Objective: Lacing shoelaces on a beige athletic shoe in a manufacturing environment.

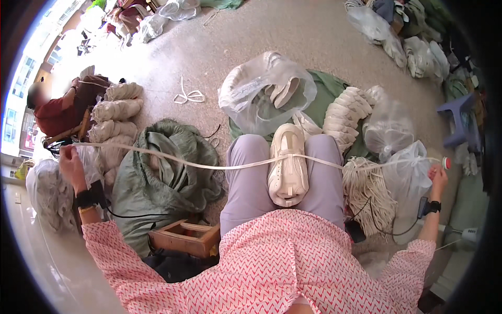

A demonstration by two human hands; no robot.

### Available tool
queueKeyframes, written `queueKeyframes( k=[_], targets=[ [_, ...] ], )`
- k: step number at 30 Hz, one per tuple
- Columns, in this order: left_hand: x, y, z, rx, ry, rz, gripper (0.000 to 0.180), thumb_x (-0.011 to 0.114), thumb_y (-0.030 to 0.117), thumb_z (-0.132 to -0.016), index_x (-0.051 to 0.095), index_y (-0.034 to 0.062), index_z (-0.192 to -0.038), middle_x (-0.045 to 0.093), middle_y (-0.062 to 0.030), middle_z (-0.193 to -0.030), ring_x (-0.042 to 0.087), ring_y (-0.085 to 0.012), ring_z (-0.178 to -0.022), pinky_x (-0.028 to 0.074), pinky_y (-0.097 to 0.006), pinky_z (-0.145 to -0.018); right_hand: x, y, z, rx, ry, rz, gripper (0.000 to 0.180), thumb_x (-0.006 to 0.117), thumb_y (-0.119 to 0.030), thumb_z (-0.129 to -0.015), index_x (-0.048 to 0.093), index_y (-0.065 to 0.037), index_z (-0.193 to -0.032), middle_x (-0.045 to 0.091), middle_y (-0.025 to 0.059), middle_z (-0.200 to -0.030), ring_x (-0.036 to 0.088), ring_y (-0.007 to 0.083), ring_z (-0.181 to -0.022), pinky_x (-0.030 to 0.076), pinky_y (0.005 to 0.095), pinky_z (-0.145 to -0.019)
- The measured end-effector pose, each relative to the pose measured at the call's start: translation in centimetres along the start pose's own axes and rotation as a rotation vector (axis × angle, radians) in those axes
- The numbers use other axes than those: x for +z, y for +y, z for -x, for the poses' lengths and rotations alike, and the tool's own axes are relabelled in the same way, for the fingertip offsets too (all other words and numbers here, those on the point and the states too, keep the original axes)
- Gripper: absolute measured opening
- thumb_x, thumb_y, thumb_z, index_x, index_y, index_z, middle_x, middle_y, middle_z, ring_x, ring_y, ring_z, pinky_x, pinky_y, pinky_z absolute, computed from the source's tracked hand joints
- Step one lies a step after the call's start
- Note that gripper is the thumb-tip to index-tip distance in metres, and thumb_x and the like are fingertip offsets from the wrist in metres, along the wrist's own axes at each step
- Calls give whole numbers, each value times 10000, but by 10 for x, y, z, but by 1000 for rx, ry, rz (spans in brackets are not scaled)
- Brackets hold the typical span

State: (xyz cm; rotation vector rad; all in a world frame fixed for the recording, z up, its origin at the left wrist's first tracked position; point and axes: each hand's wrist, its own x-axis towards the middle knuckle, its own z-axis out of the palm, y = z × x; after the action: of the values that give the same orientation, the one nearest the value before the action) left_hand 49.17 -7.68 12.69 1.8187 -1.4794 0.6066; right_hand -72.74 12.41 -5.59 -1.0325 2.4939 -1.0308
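A cream sneaker [287,180] sits upright between my knees, its toe pointing away from me. A flat white shoelace [209,166] crosses its upper and stretches out to both sides. At the far left my left hand [71,168] is closed on one end of the lace. My right hand [438,179], out at the far right, is closed with its fingers pinched by the lace's other end. Just above those fingers is a small round red-and-white thing [446,163] whose kind I cannot make out.
A bundle of loose white laces [366,191] lies right of my knee. Clear bags of shoes [266,91] and stacked shoes [348,115] lie ahead. Left are a green sack [164,172], a wooden stool [185,236] and a seated person [60,112]. A blue-grey stool [460,118] stands far right.
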Motion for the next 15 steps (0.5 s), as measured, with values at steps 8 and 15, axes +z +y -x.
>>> queueKeyframes(
  k=[8,15],
  targets=[
    [42,195,210,-477,-1498,590,50,717,45,-923,700,8,-892,681,-22,-765,628,-95,-695,501,-253,-637,159,-147,177,325,-761,-633,196,649,-122,-1017,711,45,-1097,736,104,-982,740,199,-864,614,327,-783],
    [56,347,261,-333,-1576,1103,49,687,3,-931,639,-6,-938,680,-12,-860,603,-92,-731,499,-263,-692,216,-331,274,-298,-985,-202,166,635,-72,-992,729,21,-1092,709,119,-953,726,222,-823,571,342,-728]
  ],
)
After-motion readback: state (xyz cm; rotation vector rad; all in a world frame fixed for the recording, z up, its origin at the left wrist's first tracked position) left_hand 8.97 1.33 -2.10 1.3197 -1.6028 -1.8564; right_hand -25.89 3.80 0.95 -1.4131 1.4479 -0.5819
